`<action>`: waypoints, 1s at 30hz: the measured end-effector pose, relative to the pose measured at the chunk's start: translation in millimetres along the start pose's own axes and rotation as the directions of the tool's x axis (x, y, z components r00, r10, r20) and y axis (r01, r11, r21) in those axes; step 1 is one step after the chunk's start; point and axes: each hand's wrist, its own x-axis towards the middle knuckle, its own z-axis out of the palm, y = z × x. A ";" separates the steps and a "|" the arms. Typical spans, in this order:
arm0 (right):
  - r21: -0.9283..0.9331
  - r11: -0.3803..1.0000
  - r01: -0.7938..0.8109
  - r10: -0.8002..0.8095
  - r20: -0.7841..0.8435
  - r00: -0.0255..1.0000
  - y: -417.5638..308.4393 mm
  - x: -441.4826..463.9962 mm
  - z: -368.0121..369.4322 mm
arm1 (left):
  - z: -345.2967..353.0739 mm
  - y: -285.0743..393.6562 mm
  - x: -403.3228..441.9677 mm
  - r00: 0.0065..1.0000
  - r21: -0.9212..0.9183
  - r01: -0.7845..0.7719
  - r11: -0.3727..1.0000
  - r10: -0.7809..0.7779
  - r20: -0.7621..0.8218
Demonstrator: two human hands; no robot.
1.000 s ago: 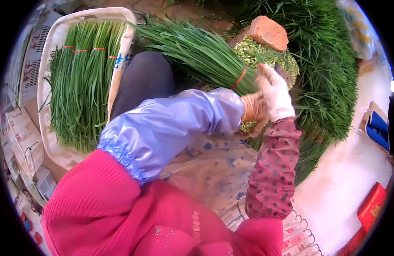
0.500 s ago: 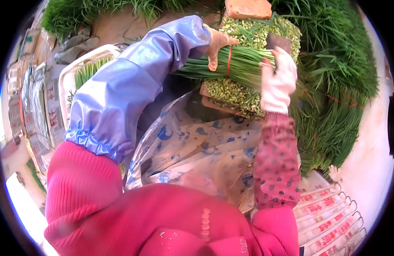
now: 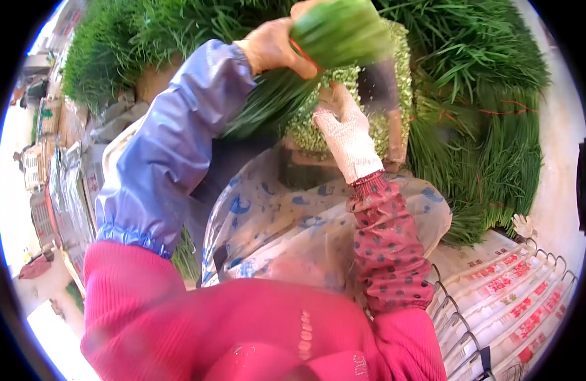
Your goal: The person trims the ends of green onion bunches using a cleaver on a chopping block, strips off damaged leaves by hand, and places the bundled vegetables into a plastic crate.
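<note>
My gloved left hand (image 3: pixel 274 47) grips a bundle of garlic chives (image 3: pixel 343 35) around its red band, raised above a board. The bundle's cut end is blurred by motion, and its leaves trail down to the left. Below it, my right hand (image 3: pixel 345 124), in a white knitted glove, is over the board with its fingers apart and nothing visible in them. Short pale-green stem pieces (image 3: pixel 397 51) cover much of the board (image 3: pixel 397 136). Beside my right hand lies a dark flat patch (image 3: pixel 376 86); I cannot tell whether it is a blade or bare surface.
Heaps of loose chives (image 3: pixel 464 51) surround the board at the back and right. Red-banded bundles (image 3: pixel 508 140) lie at the right. A patterned plastic sheet (image 3: pixel 293 209) covers my lap. White printed sacking with wire loops (image 3: pixel 508 298) is at the lower right.
My left hand has lifted the chive bundle off the board and tilted it. My right hand has let go of the bundle's end and moved left and lower, over the stem pieces.
</note>
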 end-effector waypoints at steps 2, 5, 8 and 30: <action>-0.111 0.994 0.012 -0.017 -0.036 0.999 -21.5 4.4 -5.6 | -26.9 42.9 -10.9 0.987 -0.322 -0.016 0.947 -0.036 -0.154; -0.414 0.909 0.049 -0.054 0.000 0.999 -58.6 -8.9 -1.0 | -58.8 94.6 -34.6 0.961 -0.377 -0.158 0.912 0.055 -0.271; -0.389 0.895 0.219 -0.239 -0.004 0.971 -79.8 -5.8 -14.2 | -66.7 111.4 -79.3 0.872 -0.480 -0.247 0.842 -0.023 -0.489; -0.533 0.625 0.570 -0.025 0.717 0.697 -76.1 -9.2 73.4 | 57.8 84.3 -423.5 0.741 -0.897 0.333 0.290 -0.670 0.058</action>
